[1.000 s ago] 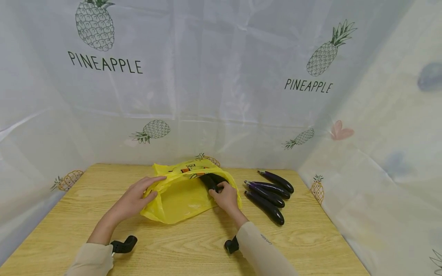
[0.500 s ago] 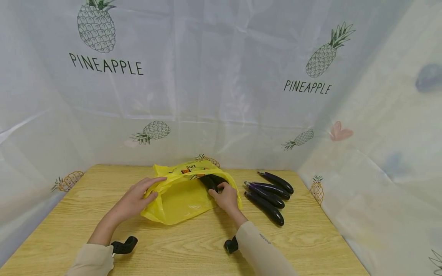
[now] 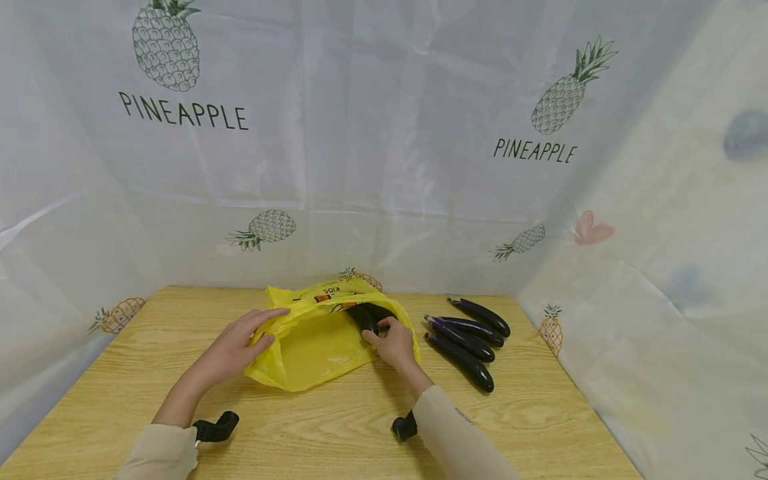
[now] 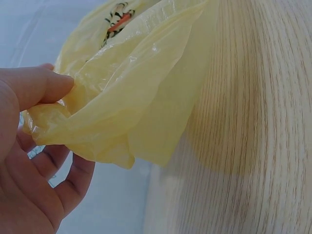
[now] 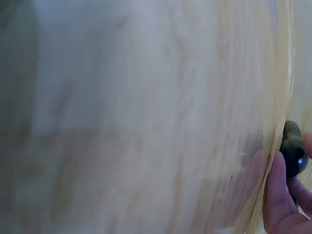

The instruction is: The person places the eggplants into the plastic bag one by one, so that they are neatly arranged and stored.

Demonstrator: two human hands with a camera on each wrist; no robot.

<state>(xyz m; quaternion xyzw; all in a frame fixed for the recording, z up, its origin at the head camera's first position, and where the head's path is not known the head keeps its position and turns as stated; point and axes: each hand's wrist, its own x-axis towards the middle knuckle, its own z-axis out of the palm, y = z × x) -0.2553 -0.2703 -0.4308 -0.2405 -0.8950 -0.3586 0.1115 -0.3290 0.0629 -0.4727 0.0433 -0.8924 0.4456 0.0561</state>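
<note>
In the lower centre of the head view, a yellow bag (image 3: 318, 343) is placed on the table (image 3: 300, 433), with its mouth held open. Its left edge is pinched by the thumb and fingers of the left hand (image 3: 240, 341). Inside its right part, an eggplant (image 3: 361, 316) is gripped by the right hand (image 3: 394, 343). Four eggplants (image 3: 462, 339) are laid right of centre.

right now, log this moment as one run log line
left grip: holds yellow bag at open mouth | right grip: inside bag, holds eggplant | loose eggplants: four, on table, right of bag
</note>
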